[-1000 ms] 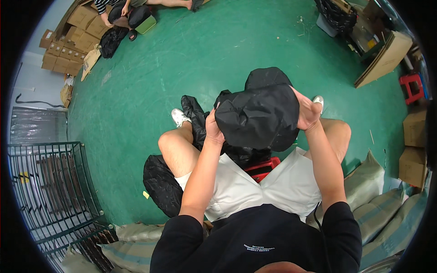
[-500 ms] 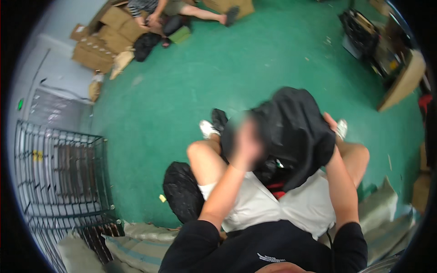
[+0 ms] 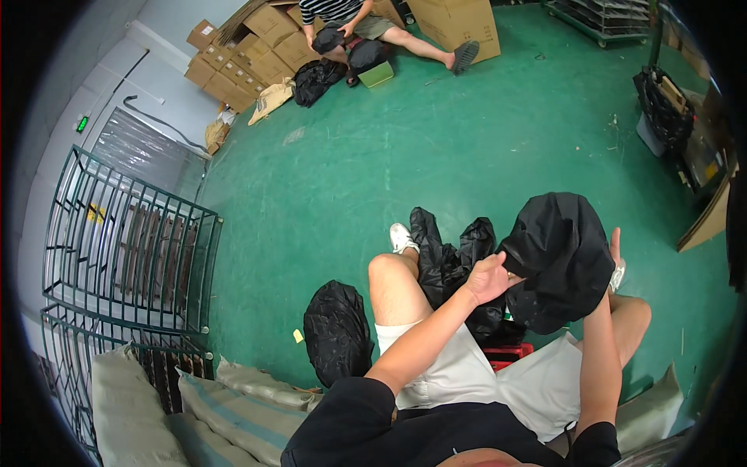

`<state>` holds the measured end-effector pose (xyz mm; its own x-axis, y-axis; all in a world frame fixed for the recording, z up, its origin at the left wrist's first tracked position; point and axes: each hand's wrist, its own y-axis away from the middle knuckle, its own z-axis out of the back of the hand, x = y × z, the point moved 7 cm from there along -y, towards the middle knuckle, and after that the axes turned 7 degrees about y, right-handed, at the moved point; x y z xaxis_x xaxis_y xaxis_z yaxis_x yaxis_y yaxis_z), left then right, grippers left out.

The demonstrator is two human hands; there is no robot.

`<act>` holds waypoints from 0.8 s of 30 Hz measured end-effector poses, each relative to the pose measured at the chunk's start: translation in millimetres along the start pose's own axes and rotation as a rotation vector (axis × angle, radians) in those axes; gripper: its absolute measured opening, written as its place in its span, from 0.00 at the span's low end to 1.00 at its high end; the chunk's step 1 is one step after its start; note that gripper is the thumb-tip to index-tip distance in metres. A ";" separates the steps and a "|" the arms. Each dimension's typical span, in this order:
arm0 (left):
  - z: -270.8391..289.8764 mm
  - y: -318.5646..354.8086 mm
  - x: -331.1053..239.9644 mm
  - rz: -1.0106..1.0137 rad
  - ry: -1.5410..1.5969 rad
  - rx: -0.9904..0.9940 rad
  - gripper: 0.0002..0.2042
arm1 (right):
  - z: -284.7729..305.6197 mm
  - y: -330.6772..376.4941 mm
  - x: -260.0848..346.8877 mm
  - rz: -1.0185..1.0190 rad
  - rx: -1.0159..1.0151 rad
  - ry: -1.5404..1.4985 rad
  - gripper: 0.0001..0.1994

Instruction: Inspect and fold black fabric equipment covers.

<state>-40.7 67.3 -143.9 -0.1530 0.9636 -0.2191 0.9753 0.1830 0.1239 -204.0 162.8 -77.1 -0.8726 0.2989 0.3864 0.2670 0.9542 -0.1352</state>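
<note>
- Touching left edge of black cloth with left hand, blurred half a second ago, now sharp; cannot tell how tightly gripping.
- Showing less of right hand than before: one upright finger past right edge; cannot tell hold.
- Just left of left hand: black fabric.
- Beyond both hands: wide green floor.

Even light, bowed edges, black corners

Left hand touching crumpled black material, right hand partly behind it, green floor
</note>
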 end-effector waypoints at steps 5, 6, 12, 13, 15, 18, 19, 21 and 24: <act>9.8 -1.2 -9.7 -0.167 0.070 -0.024 0.24 | -14.5 -0.7 8.3 0.073 -0.109 0.001 0.39; 8.2 0.2 -13.1 -0.169 0.110 -0.020 0.24 | -14.6 1.0 8.8 0.061 -0.101 0.001 0.38; -5.4 -0.4 -11.8 -0.191 -0.241 -0.071 0.31 | -7.3 7.0 6.3 0.046 -0.216 -0.013 0.30; -5.4 -0.4 -9.2 -0.192 -0.239 -0.074 0.31 | -12.9 7.2 5.1 0.035 -0.251 -0.019 0.28; -6.8 -2.5 -5.5 -0.245 -0.291 -0.100 0.30 | 19.5 13.4 10.7 0.060 -0.309 0.013 0.26; 12.9 -4.3 -14.2 -0.295 -0.280 -0.247 0.22 | 39.5 20.0 17.1 -0.040 -0.526 0.198 0.21; 29.4 -4.9 -17.5 -0.281 -0.296 -0.323 0.22 | 40.7 25.1 16.7 -0.171 -0.684 0.351 0.19; 55.0 0.1 -26.6 -0.346 -0.271 -0.598 0.16 | 30.1 18.1 -0.3 -0.265 -0.687 0.278 0.16; 67.8 0.5 -33.5 -0.341 -0.137 -0.575 0.12 | 28.6 6.4 -23.5 -0.317 -0.597 0.196 0.14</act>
<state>-24.3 21.9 -202.1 -0.3781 0.8072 -0.4533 0.6306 0.5831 0.5122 -193.5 161.4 -113.2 -0.8708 -0.0510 0.4891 0.2400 0.8241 0.5132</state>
